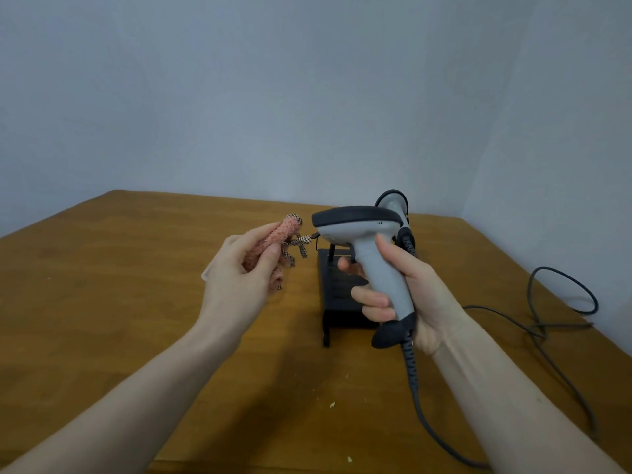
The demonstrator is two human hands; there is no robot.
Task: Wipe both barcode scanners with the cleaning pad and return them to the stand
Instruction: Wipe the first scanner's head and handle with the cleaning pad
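My right hand grips the handle of a grey barcode scanner with a dark head, held upright above the black stand, head pointing left. A pink cleaning pad with a checked ribbon is pinched in my left hand, just left of the scanner's head and not touching it. Behind the held scanner, a second grey scanner sits at the stand's far side, mostly hidden.
Everything is over a brown wooden table set against a grey wall. The held scanner's coiled cable hangs to the table's front edge. More dark cable loops on the right side. Small crumbs lie near the front.
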